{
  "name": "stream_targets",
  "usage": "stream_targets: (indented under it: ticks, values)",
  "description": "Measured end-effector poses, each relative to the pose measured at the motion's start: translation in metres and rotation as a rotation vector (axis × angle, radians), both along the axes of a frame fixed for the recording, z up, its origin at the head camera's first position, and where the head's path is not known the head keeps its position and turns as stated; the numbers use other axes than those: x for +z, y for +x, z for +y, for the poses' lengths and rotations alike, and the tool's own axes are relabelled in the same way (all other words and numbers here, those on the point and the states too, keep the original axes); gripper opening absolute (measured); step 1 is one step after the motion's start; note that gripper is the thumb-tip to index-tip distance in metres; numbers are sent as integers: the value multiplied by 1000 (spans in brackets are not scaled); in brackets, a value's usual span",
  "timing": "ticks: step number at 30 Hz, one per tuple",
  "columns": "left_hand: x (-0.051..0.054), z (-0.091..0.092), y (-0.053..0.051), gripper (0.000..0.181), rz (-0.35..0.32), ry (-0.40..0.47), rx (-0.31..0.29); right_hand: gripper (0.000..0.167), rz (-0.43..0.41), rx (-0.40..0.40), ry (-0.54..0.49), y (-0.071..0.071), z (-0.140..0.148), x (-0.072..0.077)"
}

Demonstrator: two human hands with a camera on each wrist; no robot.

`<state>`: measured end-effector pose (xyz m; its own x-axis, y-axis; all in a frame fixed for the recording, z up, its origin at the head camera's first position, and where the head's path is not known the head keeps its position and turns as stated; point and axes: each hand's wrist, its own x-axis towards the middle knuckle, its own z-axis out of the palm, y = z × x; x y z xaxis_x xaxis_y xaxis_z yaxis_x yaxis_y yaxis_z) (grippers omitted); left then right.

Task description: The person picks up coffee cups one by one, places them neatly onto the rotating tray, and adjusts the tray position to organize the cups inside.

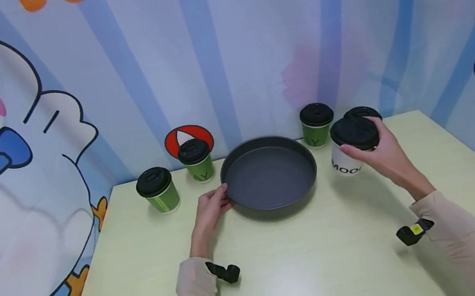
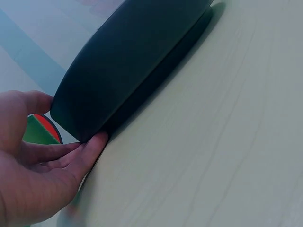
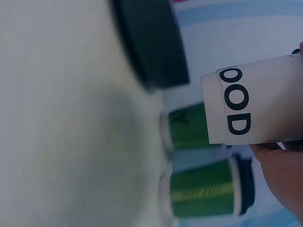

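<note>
My left hand grips the left edge of a dark round baking pan. In the left wrist view the thumb lies against the upper rim and the fingertips reach under the pan's base. On the right, my right hand holds a white paper cup with a black lid, its thumb and fingers around the lid end. The right wrist view shows black letters on this cup, lifted off the table. Behind it, mostly hidden, stands a green cup with a black lid.
Left of the pan stand two green paper cups with black lids, one nearer and one farther back. Another green cup is just right of the pan. A printed cloth backdrop rises along the pale table's back edge.
</note>
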<state>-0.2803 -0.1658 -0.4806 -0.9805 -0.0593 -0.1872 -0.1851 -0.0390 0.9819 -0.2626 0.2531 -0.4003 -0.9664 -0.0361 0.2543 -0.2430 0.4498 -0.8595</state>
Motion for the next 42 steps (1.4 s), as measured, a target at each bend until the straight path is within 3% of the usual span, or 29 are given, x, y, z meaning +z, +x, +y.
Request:
stream_targets:
  ticks: [5, 10, 17, 27, 33, 42]
  values:
    - [1, 0, 1, 50, 4, 9, 8, 92, 15, 75, -53, -4, -39, 22]
    - [1, 1, 2, 50, 5, 13, 11, 87, 3, 157, -115, -9, -79, 26]
    - [1, 1, 2, 52, 3, 18, 2, 87, -10, 262, -135, -15, -129, 8]
    - [-2, -1, 0, 51, 20, 31, 5, 88, -49, 278, -64, -15, -183, -19]
    - [0, 0, -1, 49, 14, 17, 8, 86, -56, 318, -91, -18, -199, -31]
    - [0, -1, 1, 48, -2, 11, 12, 95, -124, 327, -32, -18, -206, -38]
